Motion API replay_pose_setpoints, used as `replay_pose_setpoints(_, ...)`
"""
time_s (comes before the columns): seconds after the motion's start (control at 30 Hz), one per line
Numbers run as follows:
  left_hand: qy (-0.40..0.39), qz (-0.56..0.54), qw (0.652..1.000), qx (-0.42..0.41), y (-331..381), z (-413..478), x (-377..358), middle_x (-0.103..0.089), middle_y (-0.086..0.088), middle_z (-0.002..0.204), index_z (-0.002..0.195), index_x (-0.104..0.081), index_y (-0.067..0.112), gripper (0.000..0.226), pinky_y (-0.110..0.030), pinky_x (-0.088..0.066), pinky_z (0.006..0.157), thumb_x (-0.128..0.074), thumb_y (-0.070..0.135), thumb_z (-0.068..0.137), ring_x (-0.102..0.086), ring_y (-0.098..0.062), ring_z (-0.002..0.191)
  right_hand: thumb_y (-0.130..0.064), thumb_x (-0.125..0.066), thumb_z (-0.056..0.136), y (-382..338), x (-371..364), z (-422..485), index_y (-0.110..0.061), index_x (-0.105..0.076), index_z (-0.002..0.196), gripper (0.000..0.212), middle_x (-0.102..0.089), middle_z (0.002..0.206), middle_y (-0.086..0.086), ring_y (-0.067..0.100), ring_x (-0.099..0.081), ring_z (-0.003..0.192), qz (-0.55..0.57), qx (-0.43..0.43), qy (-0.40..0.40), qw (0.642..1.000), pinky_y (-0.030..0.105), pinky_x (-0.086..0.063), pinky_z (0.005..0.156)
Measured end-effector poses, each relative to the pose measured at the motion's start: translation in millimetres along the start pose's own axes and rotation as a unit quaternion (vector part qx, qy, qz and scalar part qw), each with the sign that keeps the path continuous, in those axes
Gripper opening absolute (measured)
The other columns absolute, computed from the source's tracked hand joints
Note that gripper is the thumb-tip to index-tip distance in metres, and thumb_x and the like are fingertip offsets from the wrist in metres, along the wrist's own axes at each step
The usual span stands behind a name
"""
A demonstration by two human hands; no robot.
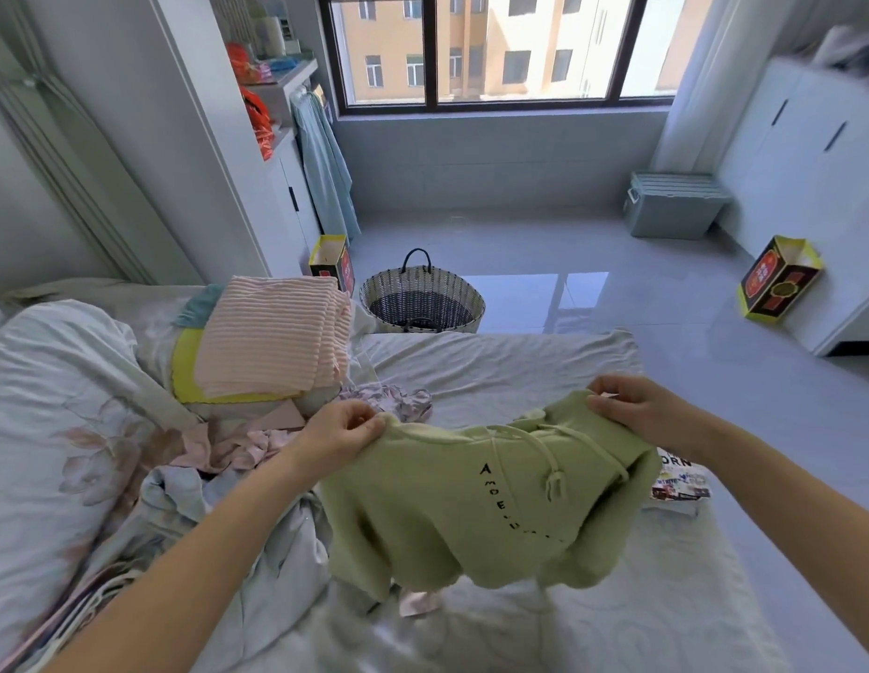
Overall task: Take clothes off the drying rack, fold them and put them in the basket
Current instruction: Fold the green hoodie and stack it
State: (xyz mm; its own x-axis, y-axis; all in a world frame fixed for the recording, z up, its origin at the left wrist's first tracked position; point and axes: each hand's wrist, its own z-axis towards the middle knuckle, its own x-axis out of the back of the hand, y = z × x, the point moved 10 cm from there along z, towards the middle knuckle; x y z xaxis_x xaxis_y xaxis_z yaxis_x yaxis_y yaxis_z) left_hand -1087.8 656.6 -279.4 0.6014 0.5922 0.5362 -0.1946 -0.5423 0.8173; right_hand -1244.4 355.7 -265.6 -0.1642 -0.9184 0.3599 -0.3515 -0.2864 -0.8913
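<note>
The green hoodie (471,522) hangs over the bed (495,361), on the near side of the basket (380,294), with its shoulder line running left to right. The left grip (347,432) is clamped on 1 shoulder and the right grip (631,410) on the other. The left is nearer the basket.

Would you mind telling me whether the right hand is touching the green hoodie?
Touching. The head view shows the right hand pinching the green hoodie at one shoulder, fingers curled over the fabric; the left hand grips the other.
</note>
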Motion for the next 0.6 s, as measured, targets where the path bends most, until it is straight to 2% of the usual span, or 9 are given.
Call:
replay_pose_setpoints(0.07, 0.008, -0.077, 0.997, -0.012, 6, -1, 3, -0.062, -0.012, 0.076, 0.087, -0.069, 0.008, 0.023, -0.034, -0.041, 0.066, -0.064, 0.031, 0.086, -0.053, -0.021, 0.07, -0.022, -0.063, 0.09, -5, -3, -8, -0.008, -0.062, 0.091, 0.014, -0.065, 0.08, 0.008, 0.016, -0.058, 0.069, 0.064, 0.0, -0.028, 0.998, 0.026, -0.048, 0.06)
replay_pose_setpoints(0.13, 0.05, -0.123, 0.99, -0.036, 16, -4, 13, -0.06, -0.016, 0.073, 0.084, -0.07, 0.015, 0.015, -0.036, -0.04, 0.064, -0.064, 0.029, 0.085, -0.052, -0.022, 0.068, -0.048, -0.08, 0.068, -10, -2, -13, -0.008, -0.062, 0.096, 0.052, -0.066, 0.082, 0.008, 0.016, -0.06, 0.07, 0.123, 0.004, -0.04, 0.992, 0.024, -0.051, 0.058)
replay_pose_setpoints(0.2, 0.1, -0.118, 0.985, -0.069, 28, -7, 24, -0.061, -0.016, 0.066, 0.079, -0.071, 0.021, 0.011, -0.03, -0.04, 0.059, -0.064, 0.022, 0.088, -0.051, -0.02, 0.062, -0.061, -0.085, 0.051, -15, 2, -17, -0.01, -0.063, 0.096, 0.071, -0.067, 0.083, 0.009, 0.017, -0.061, 0.07, 0.152, 0.023, -0.037, 0.987, 0.024, -0.052, 0.057)
replay_pose_setpoints(0.27, 0.139, -0.091, 0.981, -0.1, 43, -12, 31, -0.059, 0.005, 0.051, 0.086, -0.068, 0.025, 0.022, -0.016, -0.038, 0.05, -0.061, 0.006, 0.092, -0.048, -0.003, 0.049, -0.064, -0.085, 0.048, -19, 5, -20, -0.014, -0.065, 0.093, 0.07, -0.068, 0.083, 0.011, 0.019, -0.063, 0.069, 0.162, 0.042, -0.036, 0.985, 0.025, -0.053, 0.056)
replay_pose_setpoints(0.3, 0.147, -0.073, 0.98, -0.112, 48, -14, 32, -0.051, 0.009, 0.044, 0.096, -0.066, 0.027, 0.025, -0.012, -0.033, 0.046, -0.059, 0.003, 0.092, -0.042, -0.002, 0.043, -0.066, -0.084, 0.047, -22, 8, -21, -0.016, -0.065, 0.092, 0.07, -0.068, 0.082, 0.013, 0.021, -0.063, 0.068, 0.157, 0.051, -0.026, 0.986, 0.026, -0.053, 0.056)
replay_pose_setpoints(0.37, 0.15, -0.043, 0.979, -0.133, 53, -17, 31, -0.035, 0.008, 0.043, 0.119, -0.058, 0.031, 0.038, -0.013, -0.027, 0.044, -0.058, 0.005, 0.093, -0.031, -0.005, 0.041, -0.073, -0.081, 0.043, -20, 14, -20, -0.021, -0.065, 0.091, 0.073, -0.066, 0.079, 0.017, 0.023, -0.061, 0.066, 0.129, 0.061, 0.006, 0.99, 0.027, -0.051, 0.054)
replay_pose_setpoints(0.43, 0.13, -0.045, 0.98, -0.145, 54, -18, 26, -0.032, 0.006, 0.05, 0.13, -0.051, 0.035, 0.048, -0.014, -0.027, 0.046, -0.056, 0.005, 0.093, -0.028, -0.006, 0.046, -0.077, -0.079, 0.041, -17, 18, -22, -0.029, -0.066, 0.094, 0.074, -0.065, 0.076, 0.02, 0.022, -0.059, 0.065, 0.107, 0.058, 0.027, 0.992, 0.026, -0.05, 0.054)
replay_pose_setpoints(0.53, 0.101, -0.067, 0.982, -0.146, 58, -23, 21, -0.058, 0.017, 0.059, 0.117, -0.059, 0.05, 0.054, -0.007, -0.037, 0.059, -0.053, 0.001, 0.095, -0.05, 0.003, 0.058, -0.068, -0.075, 0.06, -18, 17, -29, -0.044, -0.063, 0.114, 0.061, -0.066, 0.087, 0.027, 0.024, -0.063, 0.075, 0.098, 0.067, 0.025, 0.993, 0.03, -0.054, 0.067)
replay_pose_setpoints(0.6, 0.072, -0.072, 0.984, -0.146, 66, -29, 14, -0.066, 0.026, 0.07, 0.106, -0.062, 0.053, 0.063, -0.002, -0.038, 0.066, -0.05, -0.007, 0.093, -0.055, 0.014, 0.067, -0.044, -0.066, 0.084, -27, 13, -38, -0.042, -0.067, 0.113, 0.029, -0.067, 0.098, 0.024, 0.024, -0.063, 0.086, 0.077, 0.072, 0.029, 0.994, 0.031, -0.052, 0.079)
